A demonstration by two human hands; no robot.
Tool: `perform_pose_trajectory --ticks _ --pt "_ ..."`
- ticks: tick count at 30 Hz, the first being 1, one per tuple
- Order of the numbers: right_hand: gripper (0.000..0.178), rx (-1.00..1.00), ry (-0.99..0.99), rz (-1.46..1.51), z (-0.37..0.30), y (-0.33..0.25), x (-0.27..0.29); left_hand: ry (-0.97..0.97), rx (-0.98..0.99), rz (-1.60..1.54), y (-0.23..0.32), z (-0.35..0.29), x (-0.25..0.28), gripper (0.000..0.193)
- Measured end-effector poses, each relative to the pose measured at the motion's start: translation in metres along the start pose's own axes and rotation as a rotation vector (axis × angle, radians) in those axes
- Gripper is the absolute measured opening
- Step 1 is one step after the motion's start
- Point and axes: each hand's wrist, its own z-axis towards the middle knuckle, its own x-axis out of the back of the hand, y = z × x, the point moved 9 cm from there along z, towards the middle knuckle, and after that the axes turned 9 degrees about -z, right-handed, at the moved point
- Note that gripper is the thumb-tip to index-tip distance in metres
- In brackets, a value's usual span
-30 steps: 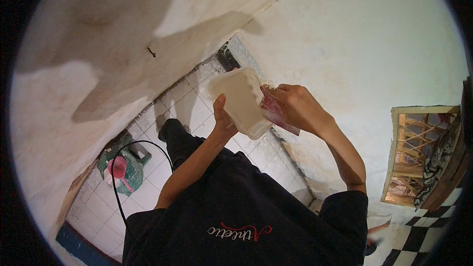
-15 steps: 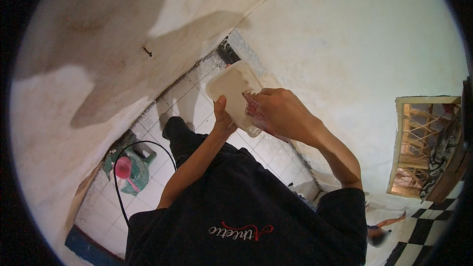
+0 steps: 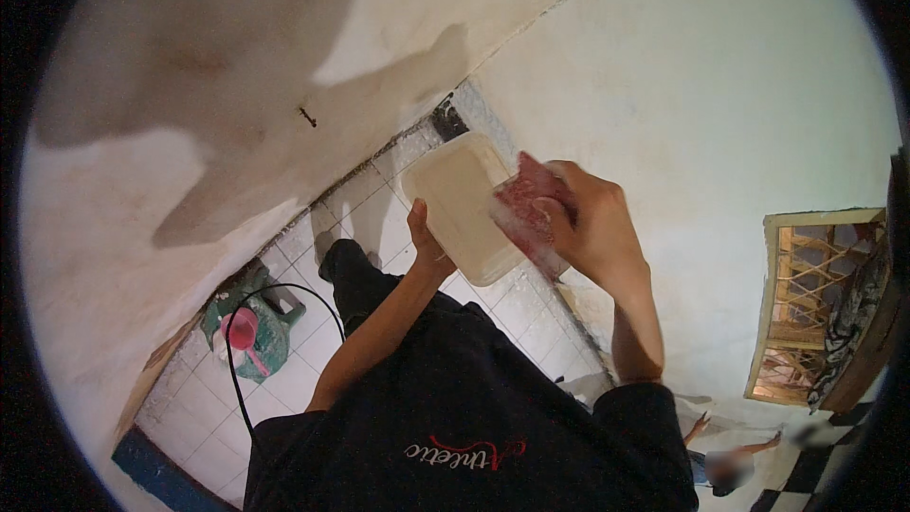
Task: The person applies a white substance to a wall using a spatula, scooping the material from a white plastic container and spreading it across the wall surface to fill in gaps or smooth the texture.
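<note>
My left hand point(image 3: 429, 245) grips the near left edge of a pale, rounded-rectangular plastic tub point(image 3: 453, 192), its thumb over the rim. A flat beige surface shows inside the tub. My right hand point(image 3: 595, 223) is closed on a dark red pad point(image 3: 538, 201) smeared with white; whether it is sponge or folded cloth, I cannot tell. The pad is over the tub's right edge, my thumb pressing on its face and the other fingers partly hidden behind it.
Pale walls point(image 3: 654, 104) meet in a corner ahead, above a white tiled floor point(image 3: 308, 322). On the left stands a green plastic stool point(image 3: 275, 346) with a pink dipper point(image 3: 243, 328) on it. A black cable point(image 3: 234, 379) loops nearby. Another person point(image 3: 725, 466) is at lower right, below a latticed window point(image 3: 806, 275).
My right hand has drawn back to the right with the red pad and turned, so more of the pad and the tub's inside show. The other person's arms are more in view.
</note>
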Motion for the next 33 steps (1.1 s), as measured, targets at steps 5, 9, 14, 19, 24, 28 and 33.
perform_pose_trajectory --ticks 5,9,14,19,24,28,33 --pt "0.024 -0.215 0.170 -0.045 -0.019 0.011 -0.002 -0.110 -0.028 -0.091 -0.002 0.001 -0.019 0.076" --pt "0.023 -0.127 0.288 -0.235 -0.025 -0.002 -0.032 -0.092 -0.075 -0.086 -0.007 0.007 -0.006 0.071" --pt "0.030 -0.146 0.327 -0.302 -0.026 0.013 -0.079 0.074 -0.145 -0.063 -0.006 0.007 0.001 0.063" --pt "0.035 -0.131 0.278 -0.233 -0.033 0.009 -0.104 0.208 -0.180 0.085 0.000 0.003 0.026 0.059" --pt "0.035 -0.229 0.298 -0.190 -0.030 0.022 -0.086 0.197 -0.137 -0.009 -0.005 0.001 0.006 0.059" --pt "0.035 -0.200 0.361 -0.220 -0.028 0.022 -0.102 0.165 -0.161 0.008 -0.005 0.013 0.016 0.057" --pt "0.035 -0.130 0.413 -0.116 -0.033 0.006 -0.105 -0.050 -0.110 0.013 0.003 0.024 0.050 0.054"
